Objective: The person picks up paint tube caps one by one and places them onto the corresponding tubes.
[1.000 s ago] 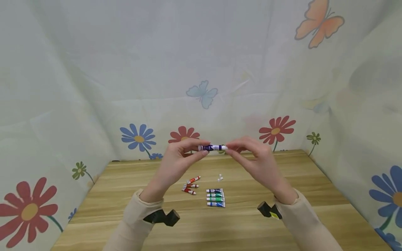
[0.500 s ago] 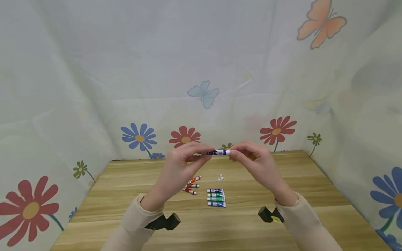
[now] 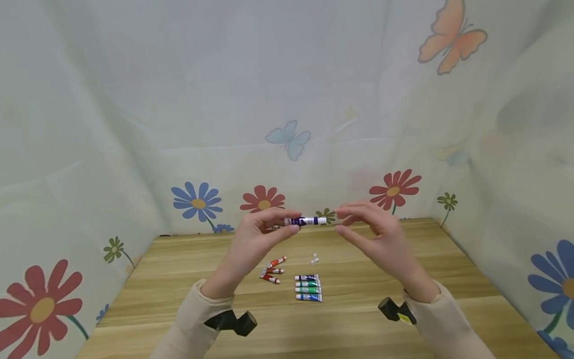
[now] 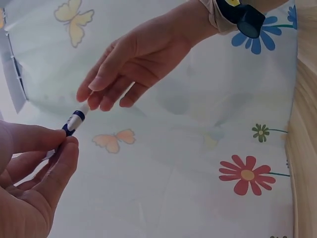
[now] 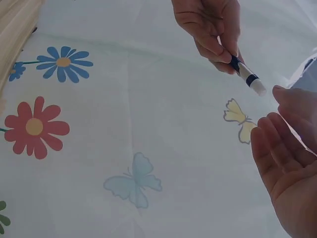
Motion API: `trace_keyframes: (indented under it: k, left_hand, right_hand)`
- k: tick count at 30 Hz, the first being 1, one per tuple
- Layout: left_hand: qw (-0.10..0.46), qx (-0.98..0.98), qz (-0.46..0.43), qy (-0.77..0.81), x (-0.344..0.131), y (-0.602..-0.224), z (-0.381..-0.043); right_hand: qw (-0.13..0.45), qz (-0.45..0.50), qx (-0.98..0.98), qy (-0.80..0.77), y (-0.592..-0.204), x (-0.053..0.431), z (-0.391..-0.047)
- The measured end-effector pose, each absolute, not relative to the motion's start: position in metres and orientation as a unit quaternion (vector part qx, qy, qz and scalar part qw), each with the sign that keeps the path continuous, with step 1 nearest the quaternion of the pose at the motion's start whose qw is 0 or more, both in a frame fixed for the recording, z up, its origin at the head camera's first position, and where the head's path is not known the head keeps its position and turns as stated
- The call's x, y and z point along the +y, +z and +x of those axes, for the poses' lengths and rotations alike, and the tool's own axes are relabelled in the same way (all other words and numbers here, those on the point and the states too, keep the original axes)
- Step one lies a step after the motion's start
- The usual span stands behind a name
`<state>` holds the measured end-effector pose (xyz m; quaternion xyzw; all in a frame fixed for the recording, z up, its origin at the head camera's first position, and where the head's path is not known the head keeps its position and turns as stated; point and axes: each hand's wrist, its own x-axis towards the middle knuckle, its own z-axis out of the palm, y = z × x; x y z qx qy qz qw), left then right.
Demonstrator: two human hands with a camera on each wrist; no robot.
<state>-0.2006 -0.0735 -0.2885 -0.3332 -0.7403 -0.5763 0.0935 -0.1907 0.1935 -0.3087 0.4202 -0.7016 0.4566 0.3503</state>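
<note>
- Purple-and-white tube sits in the left hand, cap pointing right.
- Its thumb and fingertips pinch the tube.
- Right hand, just right of the cap: thumb and fingers apart.
- Nearer: four tubes on the table.

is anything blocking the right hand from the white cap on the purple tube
Nothing visible does. The right hand is apart from the white cap, with only air between. The left hand grips the tube farther back, leaving the cap end free.
</note>
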Motion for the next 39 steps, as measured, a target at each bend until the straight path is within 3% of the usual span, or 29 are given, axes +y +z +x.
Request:
trace_keyframes:
  k: [5,9,17,30,39]
  left_hand:
    - [0.076,-0.741,-0.325,-0.583,-0.073,-0.287,-0.2]
    - [0.064,-0.743,-0.317,-0.585,-0.071,-0.287,-0.199]
    - [0.046,-0.741,-0.314,-0.592,-0.067,-0.287,-0.197]
    - [0.108,-0.737,-0.366,-0.558,-0.058,-0.294,-0.193]
    - [0.073,-0.742,-0.329,-0.58,-0.062,-0.299,-0.199]
  right_hand:
    - [0.415,0.473,-0.68,0.376,-0.307,0.189,-0.197]
    - [0.425,0.485,-0.676,0.357,-0.307,0.186,-0.198]
    - [0.391,0.451,-0.7,0.392,-0.314,0.184,-0.198]
    - [0.327,0.358,-0.753,0.444,-0.332,0.182,-0.195]
    - [0.428,0.42,-0.703,0.383,-0.332,0.183,-0.197]
